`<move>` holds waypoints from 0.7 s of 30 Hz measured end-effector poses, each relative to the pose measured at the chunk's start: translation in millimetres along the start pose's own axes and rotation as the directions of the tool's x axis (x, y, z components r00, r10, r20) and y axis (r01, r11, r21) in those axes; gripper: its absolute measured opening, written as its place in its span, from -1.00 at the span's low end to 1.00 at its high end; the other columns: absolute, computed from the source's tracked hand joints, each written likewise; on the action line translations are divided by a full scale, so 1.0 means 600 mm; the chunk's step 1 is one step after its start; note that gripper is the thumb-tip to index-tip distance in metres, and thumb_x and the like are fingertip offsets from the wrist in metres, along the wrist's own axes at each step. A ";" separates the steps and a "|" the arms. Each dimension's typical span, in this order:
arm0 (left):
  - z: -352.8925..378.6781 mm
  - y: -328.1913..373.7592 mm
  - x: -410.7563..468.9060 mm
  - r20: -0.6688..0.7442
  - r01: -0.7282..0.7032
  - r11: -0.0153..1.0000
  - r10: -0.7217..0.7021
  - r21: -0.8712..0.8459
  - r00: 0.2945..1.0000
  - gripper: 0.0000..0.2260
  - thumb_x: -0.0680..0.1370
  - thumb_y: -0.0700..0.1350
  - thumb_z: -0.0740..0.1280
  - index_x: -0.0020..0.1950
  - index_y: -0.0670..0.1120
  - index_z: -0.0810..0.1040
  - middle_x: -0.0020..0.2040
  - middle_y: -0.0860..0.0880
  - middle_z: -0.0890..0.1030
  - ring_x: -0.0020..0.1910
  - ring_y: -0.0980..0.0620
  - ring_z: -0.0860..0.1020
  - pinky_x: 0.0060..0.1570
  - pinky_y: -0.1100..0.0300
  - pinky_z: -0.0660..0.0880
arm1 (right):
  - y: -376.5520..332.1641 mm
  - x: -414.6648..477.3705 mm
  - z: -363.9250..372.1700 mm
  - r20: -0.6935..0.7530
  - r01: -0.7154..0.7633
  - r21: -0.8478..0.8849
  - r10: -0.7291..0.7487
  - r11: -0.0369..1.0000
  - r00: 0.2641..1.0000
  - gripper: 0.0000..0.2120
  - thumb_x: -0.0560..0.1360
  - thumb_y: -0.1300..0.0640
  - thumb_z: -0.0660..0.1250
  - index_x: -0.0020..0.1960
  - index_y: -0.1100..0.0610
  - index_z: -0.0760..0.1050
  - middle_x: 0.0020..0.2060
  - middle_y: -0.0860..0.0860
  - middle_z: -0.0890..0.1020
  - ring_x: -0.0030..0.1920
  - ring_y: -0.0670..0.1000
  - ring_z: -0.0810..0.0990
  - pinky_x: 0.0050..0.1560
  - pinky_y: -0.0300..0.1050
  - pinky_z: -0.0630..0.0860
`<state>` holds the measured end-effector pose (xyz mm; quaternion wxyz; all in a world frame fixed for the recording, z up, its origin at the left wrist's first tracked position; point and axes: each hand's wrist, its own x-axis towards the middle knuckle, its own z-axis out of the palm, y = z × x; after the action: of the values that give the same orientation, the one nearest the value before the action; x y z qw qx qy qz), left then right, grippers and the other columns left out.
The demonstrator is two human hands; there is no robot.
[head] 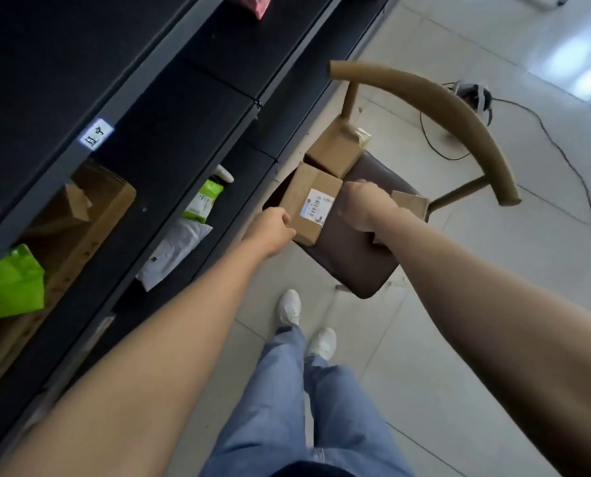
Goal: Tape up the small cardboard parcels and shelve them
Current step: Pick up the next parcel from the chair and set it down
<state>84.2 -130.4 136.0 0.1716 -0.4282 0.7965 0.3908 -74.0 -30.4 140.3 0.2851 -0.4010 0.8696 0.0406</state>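
Both forearms [183, 321] are bare down to the left hand [270, 232] and the right hand [363, 204]. The legs wear loose, light blue jeans [307, 407], bunched at the ankles over white sneakers [288, 306]. A dark band of clothing [307, 471] shows at the waist.

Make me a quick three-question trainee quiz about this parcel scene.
1. True or false: the chair carries only one box.
2. Which holds the labelled box? A) left grip alone B) right grip alone C) both
3. Fill in: the bag beside the shelved carton is ____.

Key: 1 false, at least two boxes sit there; 2 C; 3 green.
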 end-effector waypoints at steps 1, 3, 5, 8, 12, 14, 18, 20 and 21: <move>0.010 -0.006 0.020 0.001 0.042 0.999 -0.042 -0.022 0.999 -0.78 0.53 -0.12 0.32 0.16 -0.13 0.51 0.14 -0.11 0.57 0.11 -0.09 0.52 -0.02 0.15 0.41 | 0.001 0.026 0.009 0.010 0.003 0.020 -0.003 1.000 1.000 -0.61 0.54 0.06 0.25 0.33 0.19 0.37 0.27 0.17 0.43 0.24 0.24 0.44 0.17 0.11 0.46; 0.031 -0.022 0.061 -0.001 0.131 0.988 -0.131 -0.086 0.991 -0.77 0.52 -0.12 0.33 0.14 -0.16 0.51 0.12 -0.14 0.58 0.10 -0.12 0.53 -0.07 0.16 0.40 | 0.000 0.077 0.028 0.029 0.003 0.062 -0.005 0.998 1.000 -0.57 0.56 0.08 0.24 0.38 0.21 0.32 0.34 0.18 0.36 0.31 0.24 0.37 0.23 0.12 0.43; 0.053 -0.036 0.100 0.002 0.232 0.949 -0.237 -0.215 0.971 -0.74 0.51 -0.12 0.34 0.14 -0.24 0.53 0.10 -0.21 0.60 0.09 -0.18 0.56 -0.09 0.12 0.45 | 0.001 0.121 0.050 0.040 0.000 0.101 -0.004 0.995 0.999 -0.55 0.57 0.07 0.23 0.39 0.23 0.29 0.37 0.19 0.32 0.35 0.23 0.32 0.26 0.13 0.40; 0.078 -0.059 0.153 0.116 0.424 0.713 -0.439 -0.558 0.891 -0.65 0.53 -0.11 0.34 0.24 -0.27 0.48 0.11 -0.24 0.58 0.05 -0.18 0.58 0.01 0.05 0.51 | 0.005 0.174 0.086 0.057 -0.021 0.158 0.012 0.987 0.998 -0.53 0.59 0.07 0.20 0.41 0.25 0.24 0.42 0.19 0.25 0.41 0.23 0.22 0.31 0.14 0.35; 0.098 -0.073 0.204 0.371 0.544 0.280 -0.488 -0.791 0.791 -0.59 0.60 0.00 0.26 0.39 -0.16 0.35 0.31 -0.23 0.45 0.15 -0.18 0.55 0.06 0.03 0.48 | 0.013 0.218 0.122 0.059 -0.057 0.205 0.045 0.977 0.997 -0.51 0.59 0.06 0.17 0.45 0.22 0.17 0.46 0.16 0.19 0.44 0.21 0.16 0.34 0.15 0.30; 0.104 -0.078 0.226 0.460 0.565 0.110 -0.465 -0.818 0.756 -0.59 0.61 0.06 0.22 0.38 -0.12 0.35 0.28 -0.19 0.49 0.14 -0.17 0.56 0.13 0.00 0.48 | 0.016 0.232 0.134 0.075 -0.069 0.216 0.054 0.974 0.996 -0.55 0.60 0.06 0.15 0.42 0.21 0.21 0.41 0.16 0.25 0.41 0.21 0.20 0.32 0.14 0.32; 0.116 -0.083 0.261 0.526 0.573 -0.039 -0.451 -0.819 0.721 -0.61 0.61 0.10 0.20 0.30 -0.13 0.43 0.11 -0.15 0.59 0.00 -0.14 0.59 -0.11 -0.04 0.55 | 0.022 0.251 0.151 0.061 -0.079 0.245 0.067 0.966 0.996 -0.60 0.60 0.03 0.14 0.34 0.23 0.27 0.36 0.16 0.30 0.38 0.23 0.21 0.32 0.14 0.31; 0.118 -0.087 0.271 0.544 0.582 -0.064 -0.451 -0.811 0.708 -0.63 0.60 0.11 0.19 0.25 -0.14 0.45 0.09 -0.17 0.61 0.01 -0.16 0.60 -0.14 -0.06 0.57 | 0.021 0.258 0.154 0.027 -0.077 0.257 0.073 0.963 0.997 -0.57 0.60 -0.02 0.14 0.36 0.21 0.26 0.38 0.14 0.29 0.40 0.22 0.20 0.33 0.15 0.29; 0.119 -0.090 0.275 0.553 0.587 -0.077 -0.451 -0.806 0.700 -0.64 0.60 0.10 0.20 0.22 -0.15 0.46 0.09 -0.19 0.62 0.01 -0.18 0.61 -0.08 -0.09 0.57 | 0.020 0.263 0.154 0.012 -0.090 0.257 0.090 0.962 0.996 -0.56 0.60 -0.05 0.13 0.36 0.19 0.26 0.37 0.14 0.30 0.38 0.22 0.22 0.32 0.15 0.28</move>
<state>29.1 -183.5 -35.1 0.0414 -0.6813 0.1216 0.7206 -121.1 -101.1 -21.9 0.3327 -0.3207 0.8848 -0.0599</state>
